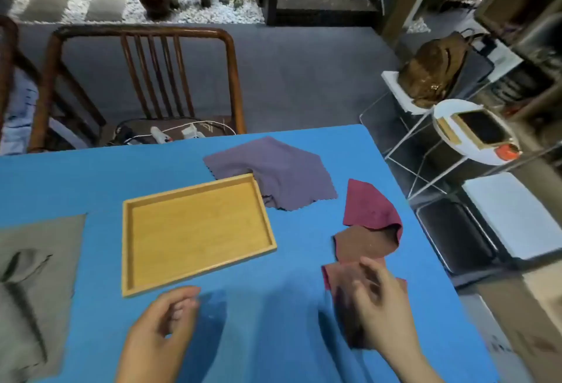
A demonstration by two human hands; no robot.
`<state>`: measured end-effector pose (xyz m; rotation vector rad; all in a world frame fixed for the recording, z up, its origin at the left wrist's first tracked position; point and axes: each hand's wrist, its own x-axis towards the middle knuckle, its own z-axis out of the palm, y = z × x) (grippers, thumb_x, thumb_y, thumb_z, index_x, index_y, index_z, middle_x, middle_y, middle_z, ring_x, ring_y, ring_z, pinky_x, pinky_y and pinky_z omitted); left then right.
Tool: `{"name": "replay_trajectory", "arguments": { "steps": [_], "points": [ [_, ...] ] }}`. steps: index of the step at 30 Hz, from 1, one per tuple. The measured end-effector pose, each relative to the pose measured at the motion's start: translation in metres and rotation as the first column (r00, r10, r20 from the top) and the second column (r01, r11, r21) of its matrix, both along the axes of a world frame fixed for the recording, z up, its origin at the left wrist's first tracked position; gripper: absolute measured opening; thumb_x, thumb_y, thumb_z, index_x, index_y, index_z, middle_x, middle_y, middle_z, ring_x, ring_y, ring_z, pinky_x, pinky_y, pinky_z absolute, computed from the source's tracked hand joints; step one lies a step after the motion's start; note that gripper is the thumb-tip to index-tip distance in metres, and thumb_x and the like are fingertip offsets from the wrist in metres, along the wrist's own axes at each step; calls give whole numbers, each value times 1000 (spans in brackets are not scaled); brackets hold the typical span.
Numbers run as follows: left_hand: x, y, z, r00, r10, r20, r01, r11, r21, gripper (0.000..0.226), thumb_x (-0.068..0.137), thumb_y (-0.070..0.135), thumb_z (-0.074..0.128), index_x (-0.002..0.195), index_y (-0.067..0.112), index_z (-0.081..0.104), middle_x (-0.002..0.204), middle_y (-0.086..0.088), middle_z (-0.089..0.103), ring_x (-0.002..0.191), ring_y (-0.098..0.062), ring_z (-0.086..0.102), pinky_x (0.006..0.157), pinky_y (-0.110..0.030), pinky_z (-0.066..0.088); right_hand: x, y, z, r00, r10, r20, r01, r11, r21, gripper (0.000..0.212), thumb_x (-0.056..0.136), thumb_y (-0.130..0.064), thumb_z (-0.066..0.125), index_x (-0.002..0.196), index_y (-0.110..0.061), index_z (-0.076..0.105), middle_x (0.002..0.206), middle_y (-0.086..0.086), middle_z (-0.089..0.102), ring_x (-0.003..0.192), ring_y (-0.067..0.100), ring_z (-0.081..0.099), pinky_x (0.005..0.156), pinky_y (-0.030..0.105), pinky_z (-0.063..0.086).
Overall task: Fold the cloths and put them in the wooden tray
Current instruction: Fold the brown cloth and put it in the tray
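Note:
An empty wooden tray [194, 230] lies in the middle of the blue table [91, 176]. A purple cloth [273, 169] lies spread behind it, one corner draped over the tray's far right rim. At the right, a maroon cloth [368, 206] lies partly over a brown cloth [362, 244]. A dark red cloth [340, 285] is nearest me, and my right hand [383, 300] is over it with fingers apart, blurred. My left hand [164, 322] hovers just in front of the tray, fingers loosely curled and holding nothing. A grey cloth [33, 276] lies crumpled at the left edge.
A wooden chair [146, 78] with cables and chargers on its seat stands behind the table. To the right, past the table edge, are a wire rack [425, 145], a brown bag [435, 69] and a white device [474, 130].

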<state>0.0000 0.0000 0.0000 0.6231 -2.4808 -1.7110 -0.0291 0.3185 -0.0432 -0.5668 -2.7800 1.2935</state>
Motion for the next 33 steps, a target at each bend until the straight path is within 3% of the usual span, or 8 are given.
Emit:
{"name": "replay_trajectory", "arguments": {
  "steps": [4, 7, 14, 17, 22, 25, 28, 33],
  "points": [
    [14, 22, -18, 982, -160, 102, 155, 986, 55, 42, 77, -7, 72, 77, 35, 74, 69, -2, 73, 62, -23, 66, 60, -5, 48, -1, 52, -30, 884, -52, 465, -155, 905, 396, 66, 77, -50, 71, 130, -17, 50, 135, 11, 46, 121, 33, 47, 99, 41, 43],
    [16, 34, -31, 955, -242, 171, 238, 970, 45, 34, 79, 1, 74, 77, 35, 75, 72, -1, 75, 64, -8, 70, 63, -4, 48, 10, 51, -52, 887, -38, 460, -194, 873, 448, 65, 76, -50, 71, 131, -22, 50, 133, 10, 42, 118, 33, 44, 94, 42, 47],
    [10, 90, -71, 778, -535, 329, 529, 841, 116, 30, 83, 3, 69, 104, 23, 63, 112, -9, 61, 79, -11, 62, 72, -9, 45, 21, 34, -41, 952, -81, 294, 49, 992, 113, 22, 78, -8, 69, 100, -13, 69, 90, 7, 62, 91, 27, 58, 72, 28, 37],
    [13, 102, -79, 704, -672, 230, 683, 729, 42, 79, 77, 17, 75, 145, 26, 35, 146, 8, 35, 124, -8, 48, 96, -7, 37, 33, -10, -1, 960, -16, 279, 47, 993, -104, 21, 76, -13, 72, 91, -28, 69, 88, -3, 67, 83, 16, 62, 75, 32, 49],
    [9, 45, -69, 733, -676, 82, 672, 699, -242, 86, 79, 30, 71, 148, 47, 22, 164, 10, -4, 150, -6, -6, 117, -22, 11, 41, -79, 64, 780, 457, 427, 22, 662, -749, 18, 77, -18, 66, 94, -13, 69, 89, 7, 65, 84, 22, 58, 74, 34, 47],
    [17, -9, -43, 757, -653, 23, 651, 749, -124, 57, 76, 6, 70, 116, 46, 61, 144, 21, 49, 145, -7, 27, 113, -16, 26, 28, -96, 79, 637, 647, 418, 137, 439, -888, 14, 89, -7, 55, 95, -7, 68, 88, 20, 64, 75, 29, 61, 63, 32, 48],
    [37, -64, -19, 754, -634, 170, 626, 773, 104, 63, 65, -15, 51, 103, 33, 64, 96, 8, 76, 95, -11, 70, 81, -27, 53, 18, -101, 69, 666, 559, 493, 126, 568, -814, 21, 93, 1, 50, 93, -6, 70, 88, 17, 67, 74, 24, 62, 69, 33, 51],
    [47, -127, 0, 465, -734, 495, 619, 669, 411, 9, 89, 14, 57, 86, 20, 63, 66, -2, 68, 62, -16, 65, 54, -29, 47, 9, -96, 38, 714, 348, 607, 155, 767, -622, 36, 87, 6, 48, 77, -9, 80, 90, 15, 78, 73, 19, 72, 67, 27, 57]
  ]
}}
